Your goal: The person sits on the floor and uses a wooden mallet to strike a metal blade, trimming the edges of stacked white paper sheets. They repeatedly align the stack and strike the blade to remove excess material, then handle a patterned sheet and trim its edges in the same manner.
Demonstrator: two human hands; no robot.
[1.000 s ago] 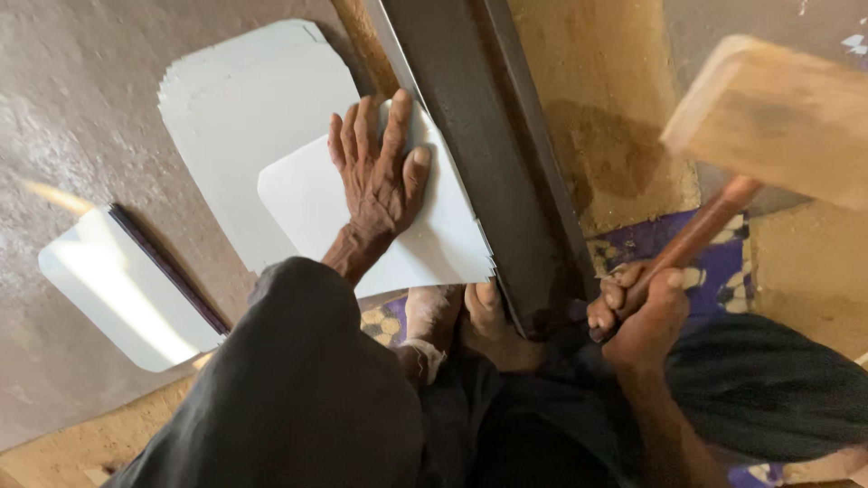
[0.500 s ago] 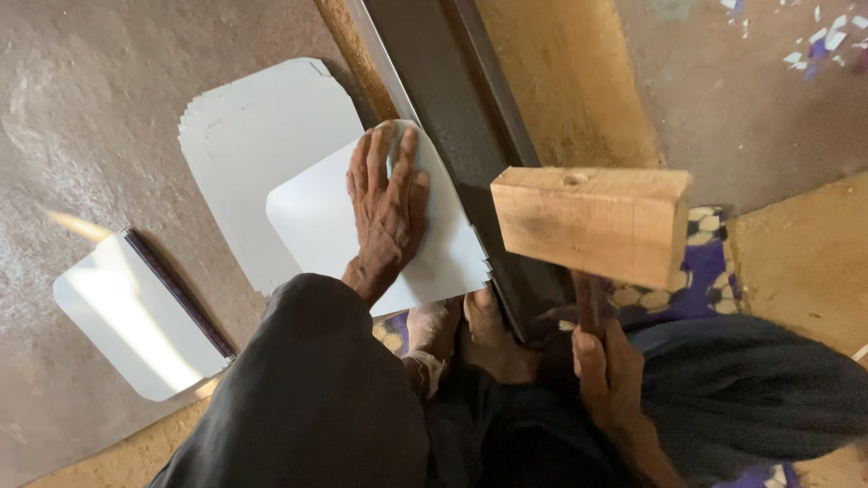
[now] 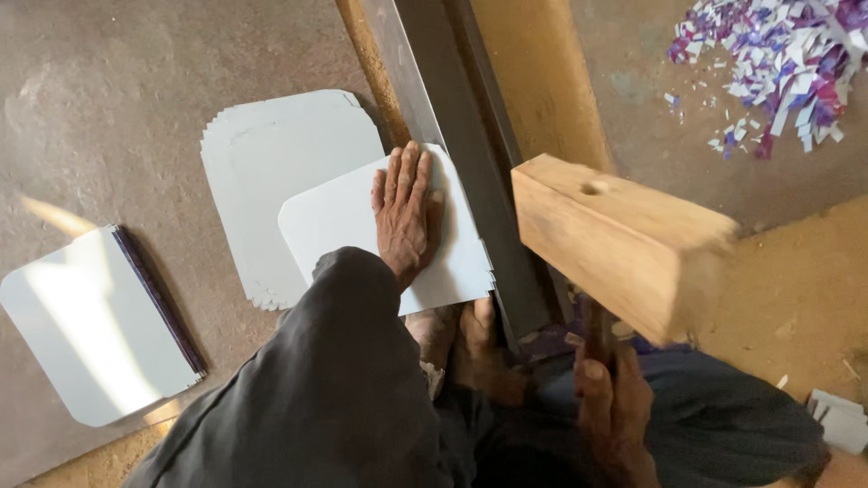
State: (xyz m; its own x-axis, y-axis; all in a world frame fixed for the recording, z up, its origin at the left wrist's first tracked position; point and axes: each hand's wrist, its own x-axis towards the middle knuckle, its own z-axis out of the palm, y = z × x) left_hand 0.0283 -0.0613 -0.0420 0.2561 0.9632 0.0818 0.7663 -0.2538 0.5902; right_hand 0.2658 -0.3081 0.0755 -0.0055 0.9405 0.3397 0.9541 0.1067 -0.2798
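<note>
Left hand (image 3: 406,215) flat, palm down, fingers together, pressing a white sheet (image 3: 353,226) with rounded corners against a long dark metal bar (image 3: 461,136). Sheet's right edge meets the bar. Beneath it, a stack (image 3: 271,154) of like sheets, edges fanned, on the floor (image 3: 117,99). Further left, a second pile (image 3: 81,325) with a dark strip along its right side, sunlit. Right hand (image 3: 610,407) closed round the handle of a wooden mallet (image 3: 624,244); block head raised over the bar, blurred. Bare feet (image 3: 470,348) near the bar's close end. Heap of purple and white scraps (image 3: 778,63) upper right.
</note>
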